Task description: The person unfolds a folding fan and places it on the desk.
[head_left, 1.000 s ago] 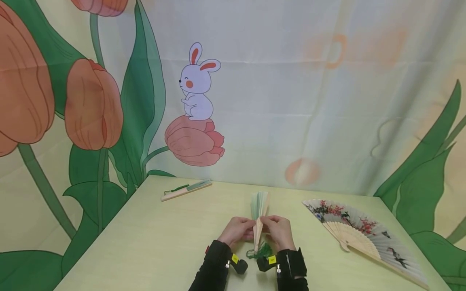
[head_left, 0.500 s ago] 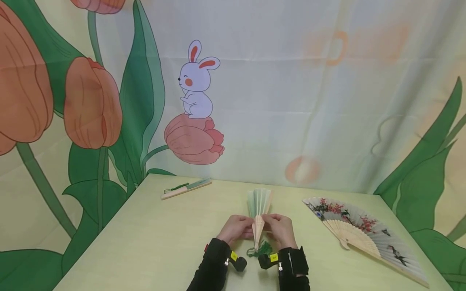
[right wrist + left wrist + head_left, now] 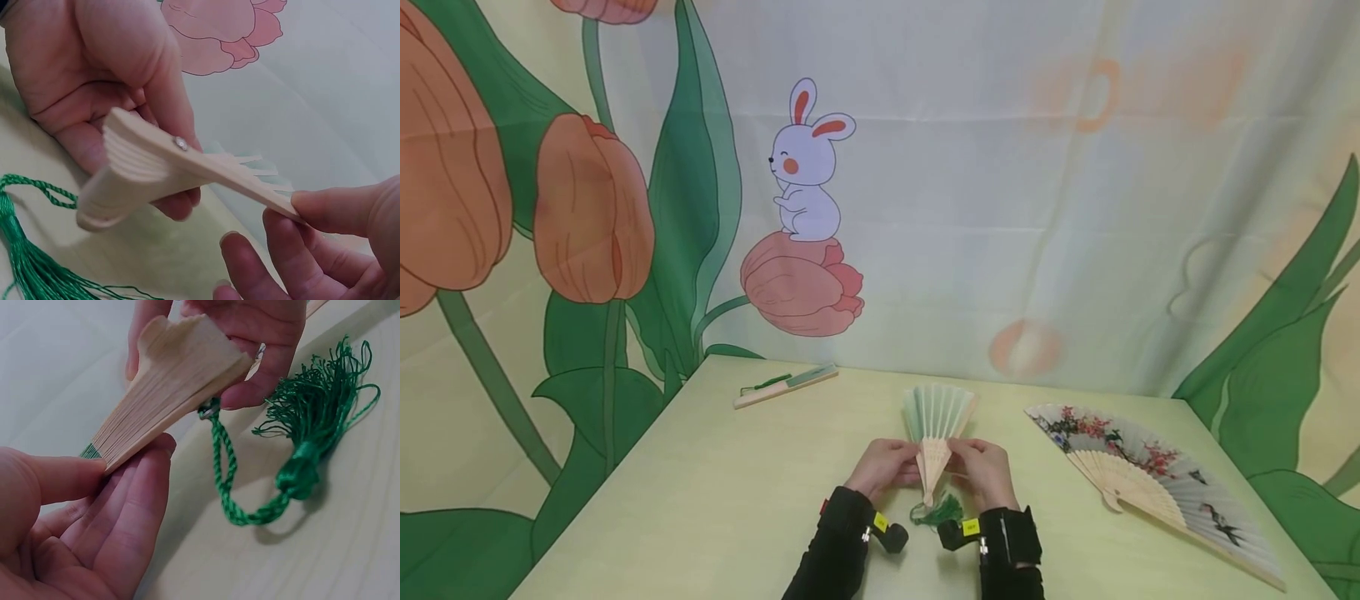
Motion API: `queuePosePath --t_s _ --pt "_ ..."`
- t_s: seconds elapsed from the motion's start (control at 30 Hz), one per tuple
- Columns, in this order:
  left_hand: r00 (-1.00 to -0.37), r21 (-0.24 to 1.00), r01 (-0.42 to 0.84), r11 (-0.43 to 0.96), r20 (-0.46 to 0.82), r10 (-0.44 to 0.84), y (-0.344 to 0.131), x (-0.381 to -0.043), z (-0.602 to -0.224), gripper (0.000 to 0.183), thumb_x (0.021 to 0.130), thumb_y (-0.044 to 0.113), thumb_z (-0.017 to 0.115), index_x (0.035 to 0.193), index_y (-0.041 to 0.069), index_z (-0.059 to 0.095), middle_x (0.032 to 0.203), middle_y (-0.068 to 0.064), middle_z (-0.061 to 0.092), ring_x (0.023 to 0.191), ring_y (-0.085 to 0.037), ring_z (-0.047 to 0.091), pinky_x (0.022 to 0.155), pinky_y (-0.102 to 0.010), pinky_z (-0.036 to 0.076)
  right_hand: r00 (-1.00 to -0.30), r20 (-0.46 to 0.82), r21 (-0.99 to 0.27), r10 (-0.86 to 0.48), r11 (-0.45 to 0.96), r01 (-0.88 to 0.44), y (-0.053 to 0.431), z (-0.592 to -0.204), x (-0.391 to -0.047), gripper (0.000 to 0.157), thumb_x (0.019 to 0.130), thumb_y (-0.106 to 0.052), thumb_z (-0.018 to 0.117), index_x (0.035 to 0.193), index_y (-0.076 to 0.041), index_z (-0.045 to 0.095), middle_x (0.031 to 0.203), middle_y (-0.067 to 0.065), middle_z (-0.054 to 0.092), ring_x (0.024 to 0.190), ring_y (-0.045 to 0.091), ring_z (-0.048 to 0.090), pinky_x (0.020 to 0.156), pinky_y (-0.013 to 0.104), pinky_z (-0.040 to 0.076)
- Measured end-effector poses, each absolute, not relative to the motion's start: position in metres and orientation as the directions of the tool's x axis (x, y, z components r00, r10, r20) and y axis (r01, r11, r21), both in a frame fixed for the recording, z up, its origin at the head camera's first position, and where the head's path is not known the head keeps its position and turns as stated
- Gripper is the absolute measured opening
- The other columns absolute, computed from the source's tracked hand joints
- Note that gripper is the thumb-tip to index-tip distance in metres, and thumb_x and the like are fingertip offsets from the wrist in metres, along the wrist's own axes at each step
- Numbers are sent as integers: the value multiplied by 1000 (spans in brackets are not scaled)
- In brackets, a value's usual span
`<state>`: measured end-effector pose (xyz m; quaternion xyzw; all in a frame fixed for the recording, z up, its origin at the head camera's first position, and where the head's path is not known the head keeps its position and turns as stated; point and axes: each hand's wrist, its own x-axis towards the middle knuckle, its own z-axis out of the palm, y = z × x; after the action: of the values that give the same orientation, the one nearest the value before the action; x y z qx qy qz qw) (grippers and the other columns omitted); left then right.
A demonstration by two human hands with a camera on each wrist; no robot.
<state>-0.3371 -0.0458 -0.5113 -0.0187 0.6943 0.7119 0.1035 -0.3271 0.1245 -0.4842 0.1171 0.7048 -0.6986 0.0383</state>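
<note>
**Op A:** I have both hands on the small green folding fan (image 3: 937, 417), held upright over the near middle of the surface (image 3: 715, 492). Left hand (image 3: 883, 468) pinches one outer guard stick; right hand (image 3: 982, 468) pinches the other. Leaf is part open.

**Op B:** Risks?

**Op A:** I'd judge the thin sticks (image 3: 164, 394) could crack or the pleats tear if the guards get pulled unevenly. Pinch is light on the right fingers (image 3: 325, 203), so the guard might slip. The green tassel (image 3: 312, 437) trails under the pivot (image 3: 180, 143) and could snag.

**Op B:** Surroundings?

**Op A:** Pale green surface. Open painted fan (image 3: 1150, 487) lies to the right, closed fan (image 3: 786, 387) far left. Backdrop cloth with tulips and a rabbit (image 3: 807, 171).
</note>
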Motion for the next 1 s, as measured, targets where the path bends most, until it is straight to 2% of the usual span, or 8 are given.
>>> queuePosePath --t_s 0.37,0.8,1.0 --pt "-982 987 -157 -38 -151 115 -48 -339 -512 26 98 10 58 113 -11 64 84 -12 71 73 -17 70 70 -32 59 -967 -226 -973 117 -71 219 128 -484 -328 27 95 -16 64 110 6 61 81 8 70 72 18 67 69 35 58" --pt "-982 981 -163 -107 -151 110 -49 -341 -515 31 99 11 56 118 -14 60 88 -14 71 78 -21 71 74 -35 59 -958 -247 -966 142 -107 234 133 -486 -327 30 97 -17 61 116 6 57 91 12 69 74 19 67 72 35 58" --pt "-983 975 -162 -150 -147 111 -50 -342 -516 30 99 8 55 117 -15 58 89 -15 71 80 -21 71 76 -36 59 -951 -270 -958 153 -141 250 135 -485 -329 28 97 -17 60 117 2 54 95 14 67 70 19 66 68 32 58"
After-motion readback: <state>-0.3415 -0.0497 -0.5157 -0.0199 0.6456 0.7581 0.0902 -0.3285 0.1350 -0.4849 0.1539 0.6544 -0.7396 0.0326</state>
